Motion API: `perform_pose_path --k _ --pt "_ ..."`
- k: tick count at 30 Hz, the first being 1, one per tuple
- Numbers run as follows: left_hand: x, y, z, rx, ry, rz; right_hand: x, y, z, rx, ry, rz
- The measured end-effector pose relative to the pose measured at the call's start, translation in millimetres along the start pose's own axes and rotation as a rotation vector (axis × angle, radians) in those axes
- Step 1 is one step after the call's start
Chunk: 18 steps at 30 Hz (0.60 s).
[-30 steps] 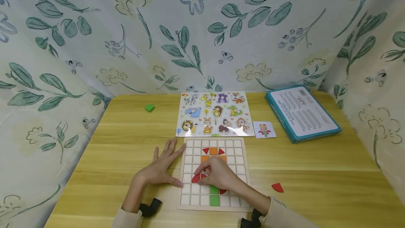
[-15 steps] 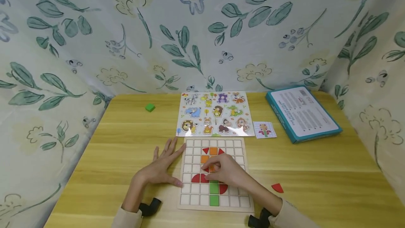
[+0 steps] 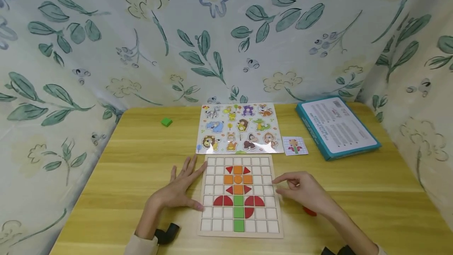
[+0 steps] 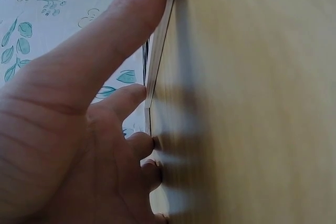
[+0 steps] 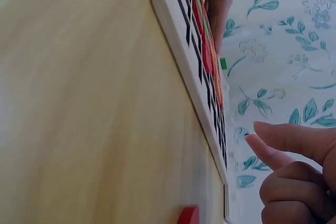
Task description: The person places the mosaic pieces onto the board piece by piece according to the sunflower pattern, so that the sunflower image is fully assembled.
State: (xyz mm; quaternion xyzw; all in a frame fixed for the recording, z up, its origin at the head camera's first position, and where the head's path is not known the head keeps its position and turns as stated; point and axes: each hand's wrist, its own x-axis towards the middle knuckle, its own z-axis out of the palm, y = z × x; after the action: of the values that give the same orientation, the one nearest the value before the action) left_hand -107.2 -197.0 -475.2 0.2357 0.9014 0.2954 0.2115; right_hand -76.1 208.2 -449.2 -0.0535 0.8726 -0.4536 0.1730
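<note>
A wooden grid board (image 3: 277, 211) lies on the table with orange, red and green pieces set in its squares. My left hand (image 3: 178, 190) rests spread along the board's left edge, its thumb and index finger touching the rim. To the right of the board hovers my right hand (image 3: 306, 192), holding nothing. Its thumb and index finger stand a little apart, and the other fingers are curled in the right wrist view. Below that hand, partly hidden by it, a red quarter-circle piece (image 3: 310, 211) lies on the table. A small pattern card (image 3: 295, 145) lies beyond the board.
An animal puzzle sheet (image 3: 240, 129) lies behind the board. At the right back is a teal and white box (image 3: 339, 127). A green block (image 3: 166, 122) sits at the far left. Floral cloth (image 3: 219, 50) hangs around the table.
My right hand has left the board's middle and moved right, near the loose red quarter piece. The red triangle under its fingers now lies in its square. My left hand stays in place.
</note>
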Motion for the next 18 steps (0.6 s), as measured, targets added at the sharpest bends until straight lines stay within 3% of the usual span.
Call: perform_pose_path --k 6,10,14,18 --pt "1.0 0.5 0.0 0.003 -0.003 0.001 -20.5 32.3 -26.1 0.038 -0.046 0.062" --pt "1.1 1.0 0.7 -0.007 -0.005 -0.002 -31.0 50.1 -40.0 0.065 -0.122 0.029" --pt "1.0 1.2 0.7 -0.010 -0.004 -0.003 -35.9 60.1 -47.0 0.124 -0.204 0.002" --pt "0.5 1.0 0.4 -0.010 -0.003 -0.003 -35.5 62.6 -48.2 0.128 -0.221 0.025"
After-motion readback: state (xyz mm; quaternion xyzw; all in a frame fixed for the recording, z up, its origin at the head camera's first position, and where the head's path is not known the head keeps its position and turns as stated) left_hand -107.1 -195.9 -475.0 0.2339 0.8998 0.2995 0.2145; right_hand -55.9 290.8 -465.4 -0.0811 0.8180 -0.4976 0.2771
